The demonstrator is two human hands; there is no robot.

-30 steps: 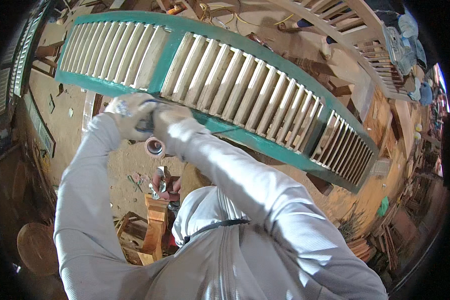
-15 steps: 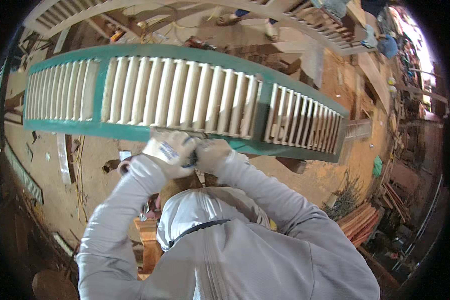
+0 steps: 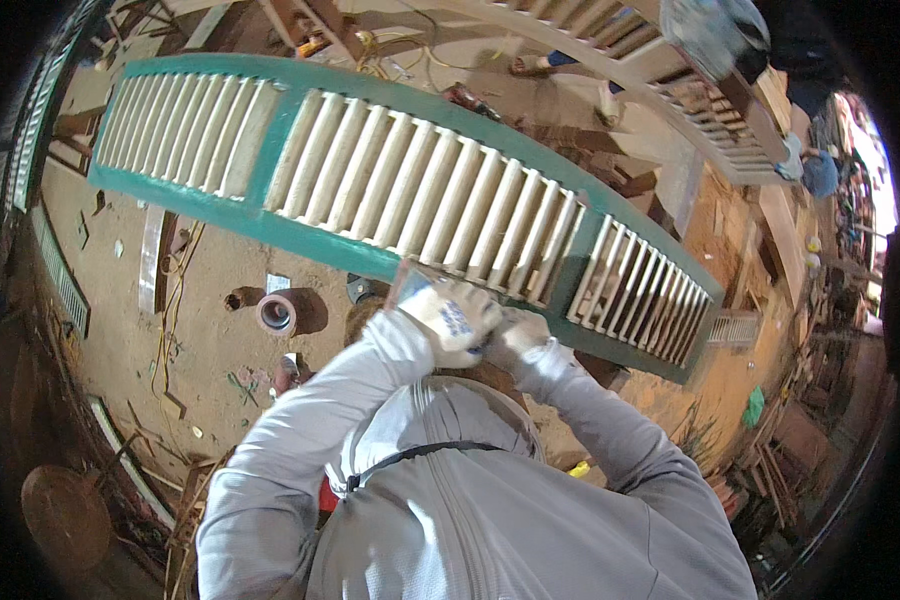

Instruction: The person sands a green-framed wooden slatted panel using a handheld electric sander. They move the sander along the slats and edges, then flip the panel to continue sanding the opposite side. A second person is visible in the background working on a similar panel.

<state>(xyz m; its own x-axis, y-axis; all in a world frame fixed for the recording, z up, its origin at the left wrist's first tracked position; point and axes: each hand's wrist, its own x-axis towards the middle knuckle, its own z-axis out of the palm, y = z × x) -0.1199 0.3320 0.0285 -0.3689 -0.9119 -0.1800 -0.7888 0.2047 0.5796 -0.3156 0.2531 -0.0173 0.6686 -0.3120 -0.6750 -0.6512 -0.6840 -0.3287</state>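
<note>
Rightward along the near edge of the green-framed louvred shutter [image 3: 402, 185] went the left hand [image 3: 455, 320] and right hand [image 3: 518, 335], bringing the work near its right-hand crossbar. I saw curled fingers, but couldn't tell what they held; the shutter lay slanted just beyond them.

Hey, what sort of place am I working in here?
Most likely a woodworking workshop: there's a green-framed louvred panel in front of you, a bare slatted wooden frame beyond it, and a long loose board over to the right.
</note>
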